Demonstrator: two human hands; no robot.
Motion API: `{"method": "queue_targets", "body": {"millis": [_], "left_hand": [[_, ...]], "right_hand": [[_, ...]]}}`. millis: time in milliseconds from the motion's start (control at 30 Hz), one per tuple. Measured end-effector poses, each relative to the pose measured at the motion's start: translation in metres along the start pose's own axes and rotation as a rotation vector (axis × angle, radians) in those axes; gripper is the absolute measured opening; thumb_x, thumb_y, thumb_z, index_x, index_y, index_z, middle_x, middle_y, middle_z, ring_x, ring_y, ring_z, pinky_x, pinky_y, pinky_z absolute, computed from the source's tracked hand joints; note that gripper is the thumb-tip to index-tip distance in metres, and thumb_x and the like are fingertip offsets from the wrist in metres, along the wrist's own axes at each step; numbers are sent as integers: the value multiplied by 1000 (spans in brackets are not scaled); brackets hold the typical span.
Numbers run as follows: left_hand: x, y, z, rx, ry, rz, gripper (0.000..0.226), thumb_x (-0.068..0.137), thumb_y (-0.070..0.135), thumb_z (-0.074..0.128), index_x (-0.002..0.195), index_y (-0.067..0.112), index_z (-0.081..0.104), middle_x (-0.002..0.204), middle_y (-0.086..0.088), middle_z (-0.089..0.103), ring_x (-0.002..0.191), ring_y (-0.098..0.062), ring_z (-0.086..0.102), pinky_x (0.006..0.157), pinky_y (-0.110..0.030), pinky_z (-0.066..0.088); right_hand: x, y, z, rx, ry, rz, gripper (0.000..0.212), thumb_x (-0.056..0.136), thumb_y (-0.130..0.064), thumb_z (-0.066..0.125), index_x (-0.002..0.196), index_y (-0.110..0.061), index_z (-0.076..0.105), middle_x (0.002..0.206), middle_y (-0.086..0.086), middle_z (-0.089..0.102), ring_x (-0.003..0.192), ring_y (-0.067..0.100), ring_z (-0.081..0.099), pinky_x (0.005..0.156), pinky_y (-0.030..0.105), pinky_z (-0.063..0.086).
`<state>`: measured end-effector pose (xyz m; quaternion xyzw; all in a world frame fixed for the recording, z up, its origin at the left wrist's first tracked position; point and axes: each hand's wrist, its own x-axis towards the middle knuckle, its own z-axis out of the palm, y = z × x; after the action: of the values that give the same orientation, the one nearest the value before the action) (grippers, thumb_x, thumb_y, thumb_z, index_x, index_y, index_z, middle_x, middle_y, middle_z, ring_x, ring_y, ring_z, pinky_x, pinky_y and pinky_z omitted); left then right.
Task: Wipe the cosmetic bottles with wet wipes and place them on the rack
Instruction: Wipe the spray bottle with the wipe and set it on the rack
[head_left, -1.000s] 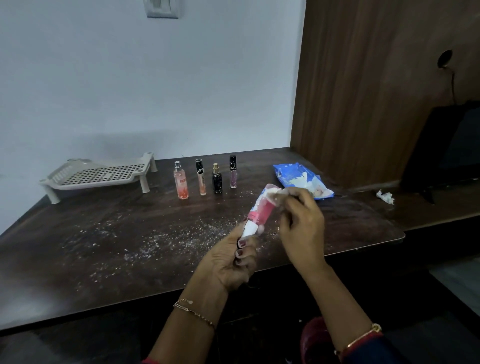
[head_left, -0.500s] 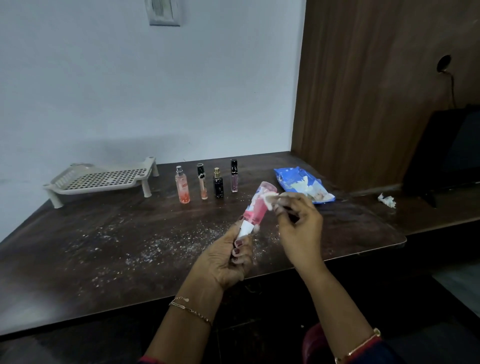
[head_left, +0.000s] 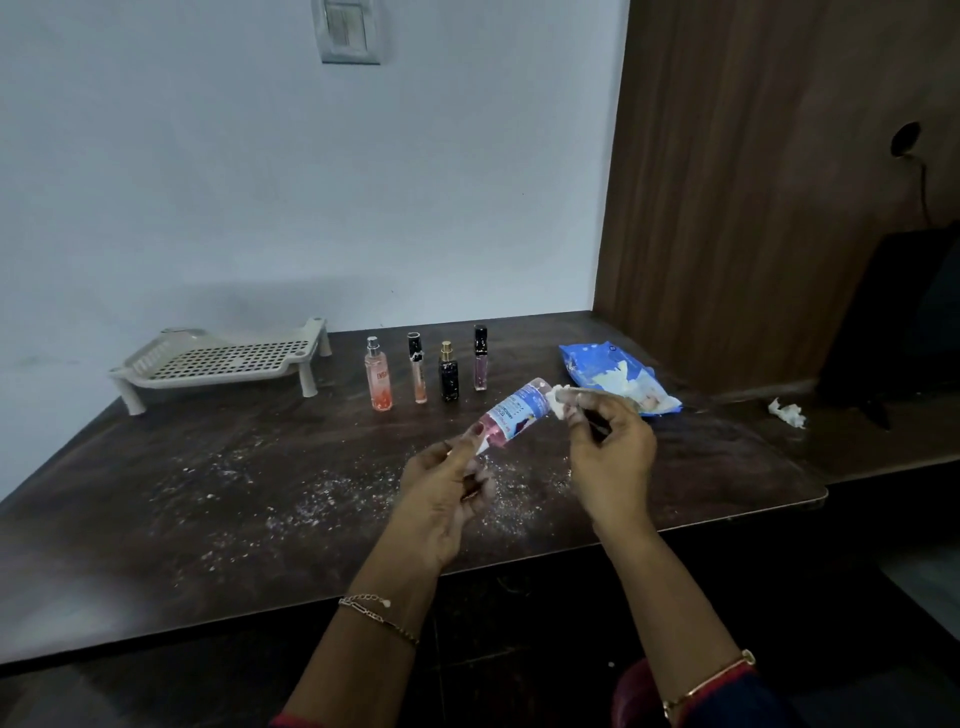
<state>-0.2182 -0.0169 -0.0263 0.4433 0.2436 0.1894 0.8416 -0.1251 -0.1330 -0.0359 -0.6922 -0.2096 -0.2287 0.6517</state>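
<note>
Wiping the pink bottle (head_left: 511, 415) with a wet wipe (head_left: 558, 399).

My left hand (head_left: 444, 493) has its fingers closed round the bottle's lower end, tilting it above the surface (head_left: 208, 509); my right hand (head_left: 613, 452) pinches the wipe against its top. Four other bottles (head_left: 423, 371) stand behind, the rack (head_left: 218, 361) far left, the wipes pack (head_left: 618, 376) to the right.
</note>
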Motion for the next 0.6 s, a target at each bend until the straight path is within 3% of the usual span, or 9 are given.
{"method": "queue_targets", "body": {"millis": [100, 200, 400, 533, 600], "left_hand": [[0, 3, -6, 11, -6, 79, 11, 84, 16, 65, 91, 8, 60, 70, -5, 59, 65, -21, 65, 58, -35, 60], [-1, 8, -12, 8, -10, 123, 8, 86, 10, 62, 92, 6, 61, 84, -12, 68, 73, -23, 68, 65, -37, 61], [-5, 15, -30, -73, -26, 192, 15, 85, 3, 60, 98, -5, 60, 89, -20, 70, 69, -18, 70, 68, -30, 60], [-8, 24, -44, -94, -28, 240, 19, 82, 2, 61, 99, -5, 61, 89, -18, 70, 71, -18, 70, 74, -33, 59], [-10, 31, -52, -84, -4, 271, 24, 78, 3, 65, 100, -5, 61, 93, -18, 69, 73, -17, 70, 75, -33, 59]], "right_hand": [[3, -4, 5, 189, -87, 253, 15, 84, -3, 66, 93, -14, 71, 92, -1, 73, 90, 8, 68, 87, 23, 52], [6, -10, 8, 355, -83, 397, 13, 84, -4, 67, 96, -6, 71, 91, 4, 73, 82, 5, 66, 80, 18, 53], [1, -18, 24, 399, -173, 484, 11, 83, -7, 68, 94, -7, 71, 93, 10, 72, 83, 12, 64, 75, 20, 55], [-9, -24, 34, 403, -251, 526, 8, 82, -7, 69, 88, -11, 72, 88, 10, 71, 81, 16, 63, 78, 31, 54], [-11, -29, 40, 362, -308, 514, 11, 82, -6, 70, 92, -9, 71, 86, 10, 69, 78, 14, 61, 72, 27, 51]]}}
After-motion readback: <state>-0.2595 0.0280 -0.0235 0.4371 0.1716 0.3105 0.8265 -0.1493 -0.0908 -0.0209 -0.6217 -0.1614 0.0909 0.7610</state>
